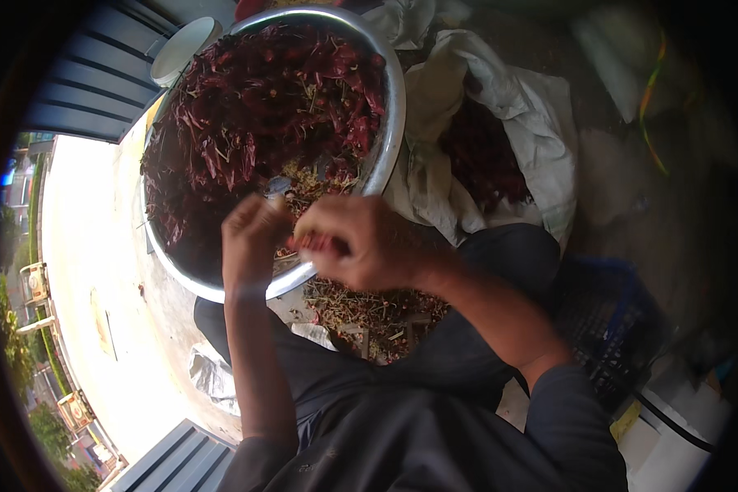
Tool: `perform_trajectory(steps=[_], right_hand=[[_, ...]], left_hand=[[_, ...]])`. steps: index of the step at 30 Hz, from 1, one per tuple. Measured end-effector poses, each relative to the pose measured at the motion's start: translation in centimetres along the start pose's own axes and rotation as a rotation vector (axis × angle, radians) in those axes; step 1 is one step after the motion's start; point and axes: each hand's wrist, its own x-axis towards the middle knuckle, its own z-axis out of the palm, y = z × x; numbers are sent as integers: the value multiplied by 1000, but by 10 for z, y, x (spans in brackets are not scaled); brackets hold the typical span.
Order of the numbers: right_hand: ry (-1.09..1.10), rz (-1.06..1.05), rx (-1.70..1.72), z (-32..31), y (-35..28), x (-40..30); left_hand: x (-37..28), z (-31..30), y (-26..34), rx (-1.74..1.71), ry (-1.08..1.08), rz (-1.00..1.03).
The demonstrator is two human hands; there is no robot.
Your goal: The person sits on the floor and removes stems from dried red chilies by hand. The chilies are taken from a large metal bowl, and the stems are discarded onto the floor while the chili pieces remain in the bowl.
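A large round metal basin (pixel 395 117) stands in front of me, heaped with dried dark-red chilli peppers (pixel 252 111). Over its near rim, my right hand (pixel 369 246) is curled around some dried red chillies (pixel 320 243). My left hand (pixel 251 224) is bent close beside it, fingertips pointing toward the right hand. Motion blurs both hands, and whether the left fingers pinch anything is hidden. Pale stems and chilli bits (pixel 307 178) lie in the basin just beyond the hands.
A white woven sack (pixel 544 117), its mouth open, holds more dark-red chillies (pixel 483 154) at the right. Stems and scraps (pixel 381 307) cover the ground between my legs. A white bucket (pixel 184 52) stands behind the basin; a dark plastic crate (pixel 621 326) is at my right.
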Motion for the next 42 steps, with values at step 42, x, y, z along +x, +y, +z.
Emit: perform_trajectory(steps=[42], right_hand=[[-145,236,-352,33,46,-4]], left_hand=[[-16,19,-35,177,223,188]])
